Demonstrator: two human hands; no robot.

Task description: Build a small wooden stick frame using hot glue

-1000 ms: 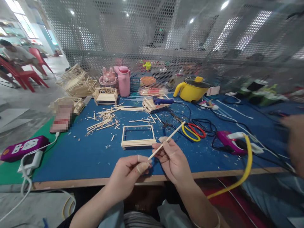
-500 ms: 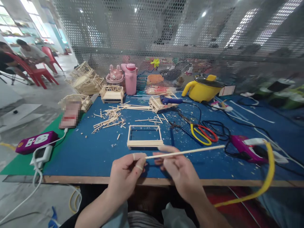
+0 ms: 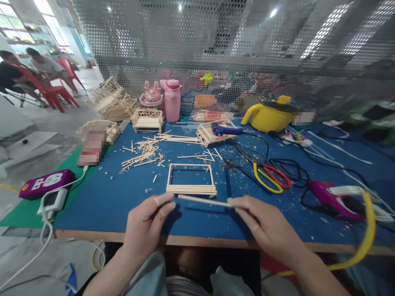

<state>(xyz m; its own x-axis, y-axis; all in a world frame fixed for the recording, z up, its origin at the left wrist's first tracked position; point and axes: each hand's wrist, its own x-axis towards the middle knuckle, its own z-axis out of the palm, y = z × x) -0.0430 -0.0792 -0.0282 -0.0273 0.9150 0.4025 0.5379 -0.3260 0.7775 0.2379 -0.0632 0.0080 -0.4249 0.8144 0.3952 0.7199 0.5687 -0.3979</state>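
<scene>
A thin pale wooden stick [image 3: 205, 200] spans the space between my hands, just in front of a rectangular stick frame [image 3: 191, 188] lying on the blue mat. My right hand [image 3: 262, 220] pinches the stick's right end between thumb and fingertips. My left hand [image 3: 148, 218] has thumb and fingers pressed together near the stick's left end; a small gap shows between them, and what it holds, if anything, is too small to name. Bands wrap the left thumb and a finger. Loose sticks [image 3: 143, 156] are heaped behind and to the left of the frame.
Pliers [image 3: 247, 172] and scissors [image 3: 274, 176] lie right of the frame. A blue glue gun [image 3: 226, 130] rests on a small wooden piece. Further out are a yellow pot [image 3: 271, 117], a purple power strip [image 3: 336, 199], a phone [image 3: 91, 148] and a pink bottle [image 3: 173, 100].
My hands have moved apart, the right one outward to the right. The right hand has come to grip the stick's right end, and the stick's left end has left my left fingertips.
</scene>
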